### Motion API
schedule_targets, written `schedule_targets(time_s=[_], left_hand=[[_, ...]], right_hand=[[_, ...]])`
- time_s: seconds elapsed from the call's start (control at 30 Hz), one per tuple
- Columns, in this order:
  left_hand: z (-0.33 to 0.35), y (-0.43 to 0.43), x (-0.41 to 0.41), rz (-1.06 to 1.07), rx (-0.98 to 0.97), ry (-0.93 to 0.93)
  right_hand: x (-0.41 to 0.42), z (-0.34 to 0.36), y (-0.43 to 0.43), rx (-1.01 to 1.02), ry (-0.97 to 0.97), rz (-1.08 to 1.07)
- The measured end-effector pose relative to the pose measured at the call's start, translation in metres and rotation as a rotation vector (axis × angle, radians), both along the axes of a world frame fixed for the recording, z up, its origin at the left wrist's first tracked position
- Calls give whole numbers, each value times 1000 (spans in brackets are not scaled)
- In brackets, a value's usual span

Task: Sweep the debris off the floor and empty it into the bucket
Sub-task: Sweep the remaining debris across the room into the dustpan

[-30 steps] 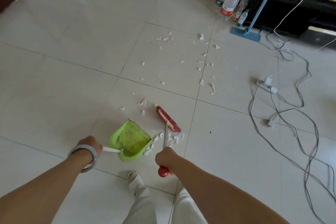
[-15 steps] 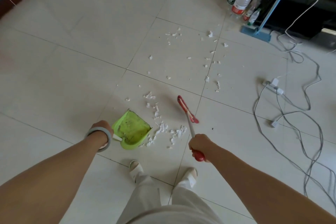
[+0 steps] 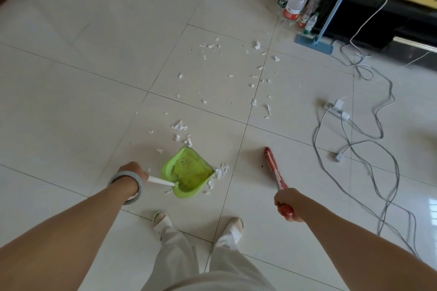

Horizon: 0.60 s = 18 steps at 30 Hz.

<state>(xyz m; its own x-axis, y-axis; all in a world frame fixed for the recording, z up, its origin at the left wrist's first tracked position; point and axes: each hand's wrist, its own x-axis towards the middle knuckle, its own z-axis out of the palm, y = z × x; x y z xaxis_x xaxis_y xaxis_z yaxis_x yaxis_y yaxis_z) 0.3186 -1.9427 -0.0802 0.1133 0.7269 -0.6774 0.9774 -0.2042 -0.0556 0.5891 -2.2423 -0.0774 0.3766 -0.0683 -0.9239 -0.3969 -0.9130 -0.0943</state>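
My left hand (image 3: 131, 173) grips the white handle of a green dustpan (image 3: 188, 172) that rests on the tiled floor, its mouth facing right. A small heap of white debris (image 3: 218, 172) lies at the pan's lip. My right hand (image 3: 289, 203) holds the red handle of a small red brush (image 3: 272, 165), whose head is off to the right, well apart from the heap. More white scraps (image 3: 236, 71) are scattered over the tiles farther ahead. No bucket is in view.
Grey cables and a power strip (image 3: 337, 107) sprawl over the floor on the right. Plastic bottles (image 3: 295, 2) and a blue mop (image 3: 314, 41) stand by a dark cabinet at the back right. My feet (image 3: 196, 223) stand just behind the dustpan.
The brush has swung away to the right, leaving the debris heap at the dustpan's lip. The dustpan has shifted slightly right and forward.
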Motion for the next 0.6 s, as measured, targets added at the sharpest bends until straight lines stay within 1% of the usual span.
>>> schedule_targets(time_s=[0.13,0.27,0.37,0.6], left_hand=[[1,7,3,-6,-6,-6],[4,19,-6,-4,-4,-13],[5,31,-25,-6,-5,-5],[9,73,-99,14,16,36]], right_hand=[[-35,-1,16,21,61,19],[-89,-3,52,73,114,16],[-132,-3,89,123,165,-52],[-218,9,182,153,285,-93]])
